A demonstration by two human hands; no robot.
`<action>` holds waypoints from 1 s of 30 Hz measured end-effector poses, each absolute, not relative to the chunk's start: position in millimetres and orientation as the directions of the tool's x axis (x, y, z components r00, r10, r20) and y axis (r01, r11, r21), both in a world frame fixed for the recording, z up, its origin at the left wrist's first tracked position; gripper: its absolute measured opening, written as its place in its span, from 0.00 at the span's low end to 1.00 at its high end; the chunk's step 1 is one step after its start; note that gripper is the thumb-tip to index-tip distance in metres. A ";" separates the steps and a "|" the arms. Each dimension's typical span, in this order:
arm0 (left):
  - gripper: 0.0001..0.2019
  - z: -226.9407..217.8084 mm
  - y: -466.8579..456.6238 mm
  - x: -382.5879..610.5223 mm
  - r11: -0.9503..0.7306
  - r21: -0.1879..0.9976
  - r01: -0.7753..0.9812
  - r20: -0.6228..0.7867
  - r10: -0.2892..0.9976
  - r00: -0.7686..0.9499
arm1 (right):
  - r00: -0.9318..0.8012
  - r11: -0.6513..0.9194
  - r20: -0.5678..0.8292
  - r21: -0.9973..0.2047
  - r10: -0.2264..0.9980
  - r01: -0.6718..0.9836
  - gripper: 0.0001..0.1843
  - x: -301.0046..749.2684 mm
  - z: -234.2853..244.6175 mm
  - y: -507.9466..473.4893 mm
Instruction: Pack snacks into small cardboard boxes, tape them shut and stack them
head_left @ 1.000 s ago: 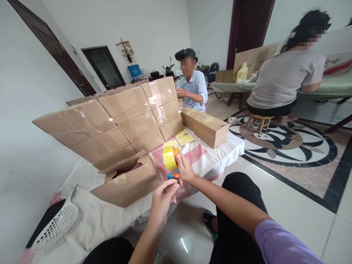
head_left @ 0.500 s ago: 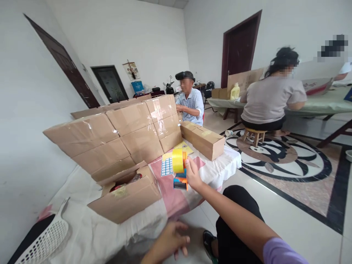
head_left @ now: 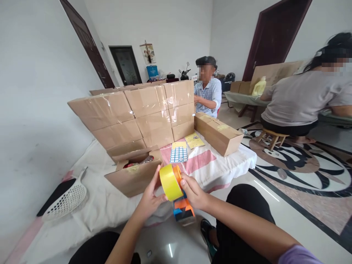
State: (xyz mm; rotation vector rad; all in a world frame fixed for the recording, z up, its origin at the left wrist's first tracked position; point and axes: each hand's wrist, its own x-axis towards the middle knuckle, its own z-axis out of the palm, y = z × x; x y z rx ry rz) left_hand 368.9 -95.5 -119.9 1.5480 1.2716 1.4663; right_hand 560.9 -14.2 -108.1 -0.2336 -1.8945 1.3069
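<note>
My right hand [head_left: 194, 191] grips the tape dispenser [head_left: 183, 209], my left hand [head_left: 150, 198] open beside its yellow roll [head_left: 170, 182]. Leftward, I see an open carton [head_left: 129, 182] before stacked boxes [head_left: 150, 119].

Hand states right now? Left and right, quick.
Left hand: open, fingers beside the yellow tape roll; contact can't be told.
Right hand: closed, holding the tape dispenser.
</note>
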 end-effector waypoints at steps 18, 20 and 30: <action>0.32 -134.4 -99.1 436.8 0.138 0.990 -0.019 -0.140 0.986 -0.095 | -0.353 0.344 0.456 -0.876 0.817 -0.337 0.19 558.2 -102.5 26.3; 0.27 -128.4 -103.3 443.0 0.177 0.983 -0.038 -0.179 0.981 -0.068 | -0.334 0.423 0.505 -0.858 0.796 -0.291 0.19 560.3 -102.2 35.3; 0.24 -136.0 -96.3 438.0 0.165 0.986 -0.028 -0.167 0.978 -0.123 | -0.306 0.298 0.424 -0.875 0.852 -0.382 0.18 552.2 -94.5 28.9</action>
